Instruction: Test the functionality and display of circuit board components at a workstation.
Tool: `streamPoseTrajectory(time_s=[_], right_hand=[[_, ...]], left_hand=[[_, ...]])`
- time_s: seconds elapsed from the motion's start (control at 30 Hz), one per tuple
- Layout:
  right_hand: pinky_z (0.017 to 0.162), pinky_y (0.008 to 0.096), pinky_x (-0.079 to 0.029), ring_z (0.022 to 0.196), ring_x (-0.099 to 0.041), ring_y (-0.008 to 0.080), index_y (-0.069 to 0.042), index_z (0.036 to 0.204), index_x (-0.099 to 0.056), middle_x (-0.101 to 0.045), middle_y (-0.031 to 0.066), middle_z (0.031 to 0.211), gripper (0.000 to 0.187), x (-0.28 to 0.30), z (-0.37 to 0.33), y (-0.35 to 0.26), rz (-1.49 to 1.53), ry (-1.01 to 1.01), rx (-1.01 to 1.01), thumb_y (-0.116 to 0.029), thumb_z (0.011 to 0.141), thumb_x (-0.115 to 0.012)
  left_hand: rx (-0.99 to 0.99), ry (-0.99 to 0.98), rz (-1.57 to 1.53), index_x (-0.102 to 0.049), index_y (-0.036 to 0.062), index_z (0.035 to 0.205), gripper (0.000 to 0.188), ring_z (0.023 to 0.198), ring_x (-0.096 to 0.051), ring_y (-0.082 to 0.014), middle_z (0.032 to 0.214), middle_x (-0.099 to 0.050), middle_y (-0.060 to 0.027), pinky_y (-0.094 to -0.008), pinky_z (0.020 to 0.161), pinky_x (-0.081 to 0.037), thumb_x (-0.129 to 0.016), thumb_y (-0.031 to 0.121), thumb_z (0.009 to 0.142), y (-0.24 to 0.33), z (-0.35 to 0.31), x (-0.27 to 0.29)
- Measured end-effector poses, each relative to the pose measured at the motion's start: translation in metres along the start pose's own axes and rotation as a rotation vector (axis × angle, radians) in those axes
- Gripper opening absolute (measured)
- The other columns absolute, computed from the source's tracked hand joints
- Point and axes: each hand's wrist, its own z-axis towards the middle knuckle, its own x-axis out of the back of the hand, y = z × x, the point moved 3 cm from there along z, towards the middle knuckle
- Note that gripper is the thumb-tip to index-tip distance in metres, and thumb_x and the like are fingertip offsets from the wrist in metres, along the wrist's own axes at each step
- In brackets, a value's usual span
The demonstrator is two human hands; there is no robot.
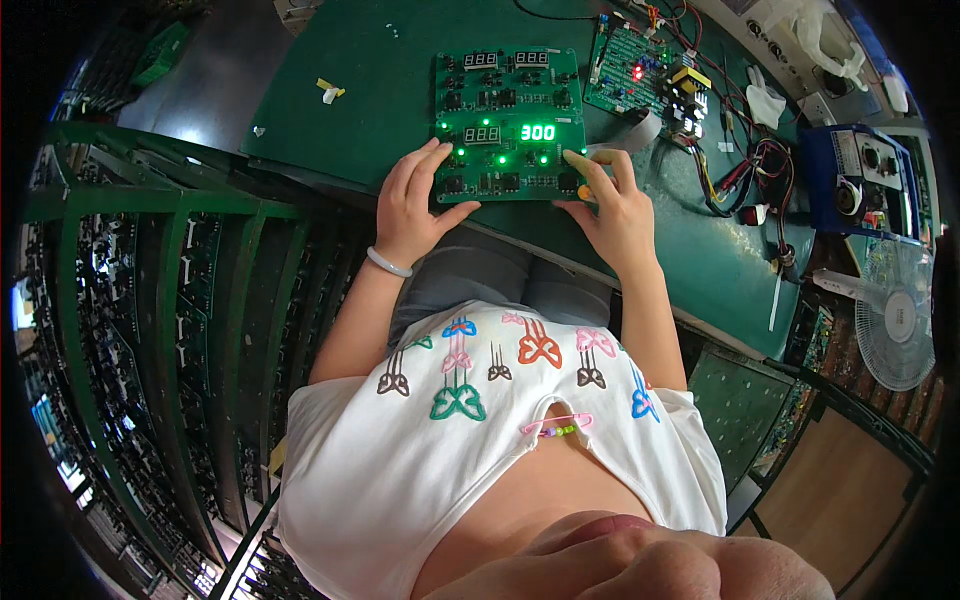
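A green circuit board (510,181) with digit displays lies at the front edge of the table, made up of two similar halves one behind the other. On the near half, one display and several small lights glow green; the far half is unlit. My left hand (410,200) grips the board's near left corner, fingers along the side and thumb by the front edge. At the near right corner, my right hand (620,205) has a fingertip on the board and the thumb by its front edge. A small orange part (585,192) shows beside the right fingers, partly hidden.
Behind on the right, a second circuit board (630,65) with red lights connects to tangled cables (765,170). A blue-cased device (868,180) and a white fan (898,320) stand farther right. Green racks (150,215) packed with boards fill the left side. A yellow-white scrap (329,92) lies on the green table (330,140).
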Motion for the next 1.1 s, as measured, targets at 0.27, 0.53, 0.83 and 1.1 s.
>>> streamPoseTrajectory(time_s=[0.27,0.53,0.83,1.1], right_hand=[[0.061,0.0343,-0.054,0.078,-0.068,0.0190,-0.019,0.126,-0.062,-0.052,0.0056,0.112,0.055,0.003,-0.001,-0.008,-0.060,-0.007,0.000,-0.022,0.075,-0.082],[0.058,0.0350,-0.053,0.072,-0.066,0.0213,-0.027,0.127,-0.063,-0.049,0.0082,0.116,0.053,-0.005,0.008,-0.020,-0.149,-0.038,0.055,-0.028,0.077,-0.080],[0.058,0.0347,-0.053,0.072,-0.066,0.0220,-0.028,0.128,-0.063,-0.049,0.0084,0.118,0.054,0.000,0.007,-0.026,-0.167,-0.030,0.089,-0.029,0.077,-0.079],[0.057,0.0355,-0.053,0.071,-0.066,0.0217,-0.028,0.126,-0.064,-0.051,0.0080,0.119,0.053,-0.006,0.013,-0.030,-0.171,-0.063,0.060,-0.028,0.076,-0.080]], left_hand=[[0.078,-0.119,0.121,-0.039,-0.0035,0.144,0.096,0.108,-0.048,-0.0334,0.115,-0.048,-0.0158,-0.0437,0.097,-0.043,-0.082,0.046,0.074,0.014,0.008,-0.008],[0.109,-0.184,0.088,-0.044,0.0113,0.146,0.090,0.118,-0.048,-0.0355,0.116,-0.046,-0.0150,-0.0441,0.100,-0.043,-0.086,0.038,0.071,0.028,0.011,0.002],[0.085,-0.253,0.153,-0.052,0.0290,0.142,0.076,0.123,-0.049,-0.0375,0.120,-0.045,-0.0164,-0.0464,0.100,-0.045,-0.083,0.037,0.073,0.036,0.012,0.004],[0.065,-0.263,0.125,-0.053,0.0295,0.141,0.075,0.121,-0.048,-0.0366,0.120,-0.045,-0.0171,-0.0444,0.099,-0.047,-0.082,0.040,0.073,0.037,0.013,0.008]])
